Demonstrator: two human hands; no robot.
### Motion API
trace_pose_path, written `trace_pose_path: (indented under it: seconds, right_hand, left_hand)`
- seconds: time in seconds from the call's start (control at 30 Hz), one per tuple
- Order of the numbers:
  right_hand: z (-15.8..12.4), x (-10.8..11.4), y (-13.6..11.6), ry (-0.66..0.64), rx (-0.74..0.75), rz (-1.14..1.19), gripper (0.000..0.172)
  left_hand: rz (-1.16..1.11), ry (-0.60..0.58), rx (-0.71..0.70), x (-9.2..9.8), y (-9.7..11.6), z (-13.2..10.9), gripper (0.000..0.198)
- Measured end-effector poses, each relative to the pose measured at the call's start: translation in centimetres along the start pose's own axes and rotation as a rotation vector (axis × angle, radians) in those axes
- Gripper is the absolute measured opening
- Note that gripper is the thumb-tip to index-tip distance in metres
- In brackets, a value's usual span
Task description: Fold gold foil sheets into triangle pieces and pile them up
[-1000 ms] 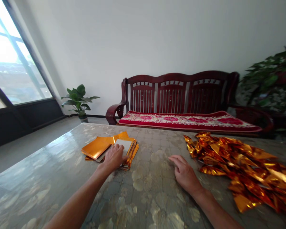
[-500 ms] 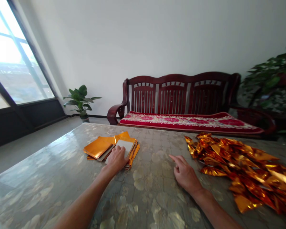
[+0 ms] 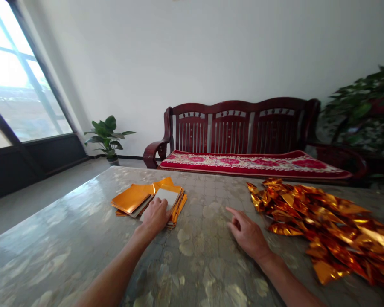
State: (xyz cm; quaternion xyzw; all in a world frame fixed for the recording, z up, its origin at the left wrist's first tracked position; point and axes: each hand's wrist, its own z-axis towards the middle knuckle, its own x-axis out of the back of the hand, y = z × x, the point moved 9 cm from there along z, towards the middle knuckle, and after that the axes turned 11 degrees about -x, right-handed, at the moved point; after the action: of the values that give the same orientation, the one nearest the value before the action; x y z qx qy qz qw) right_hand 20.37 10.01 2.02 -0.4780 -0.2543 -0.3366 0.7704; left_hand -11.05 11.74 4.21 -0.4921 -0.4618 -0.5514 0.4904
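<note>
My left hand (image 3: 156, 214) rests on a pile of gold foil paper sheets (image 3: 179, 209) on the table, left of centre. Its fingers are bent onto the top sheet (image 3: 166, 196), which lies pale grey side up, and the thumb is by the right edge; the fingertips are partly hidden. More gold sheets (image 3: 132, 198) fan out to the left. My right hand (image 3: 246, 232) hovers or rests over bare tabletop, holding nothing, with index finger stretched out, thumb apart and the other fingers curled. Right of it is a heap of folded, pointed gold foil pieces (image 3: 326, 221).
The table (image 3: 198, 264) has a glossy, flower-patterned cover. Behind it stands a dark red wooden bench (image 3: 233, 128) with a red floral seat cover (image 3: 259, 163). A potted plant (image 3: 107, 134) is at the left, a bigger leafy plant (image 3: 365, 111) at the right, a window (image 3: 22, 81) far left.
My right thumb has spread away from the index finger, and the hand has shifted slightly left. My left hand stays on the pile, almost unchanged.
</note>
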Motion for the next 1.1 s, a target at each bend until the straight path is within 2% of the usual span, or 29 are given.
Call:
trace_pose_path:
  seconds: [0.37,0.5,0.63,0.7,0.87,1.1]
  right_hand:
    - [0.0,-0.6,0.0,-0.073,0.0,-0.009,0.041]
    - [-0.1,-0.9,0.1,-0.099,-0.005,-0.036,0.036]
    - [-0.1,-1.3,-0.1,-0.142,0.003,-0.069,0.027]
    - [-0.1,-1.4,-0.2,-0.156,0.002,-0.073,0.026]
    - [-0.1,-1.2,-0.3,-0.159,0.003,-0.081,0.026]
    - [-0.3,-1.4,-0.2,-0.178,0.016,-0.075,0.027]
  left_hand:
    - [-0.074,-0.014,-0.029,-0.1,0.2,0.1,0.029]
    - [-0.129,-0.026,-0.112,0.0,-0.6,0.2,0.021]
    - [-0.16,-0.032,-0.201,0.3,-2.0,0.3,0.031]
    - [-0.137,-0.043,-0.246,0.3,-2.4,0.4,0.028]
    - [-0.075,-0.024,-0.242,0.5,-2.6,1.0,0.013]
    - [0.044,-0.058,-0.246,-0.3,-1.5,1.2,0.027]
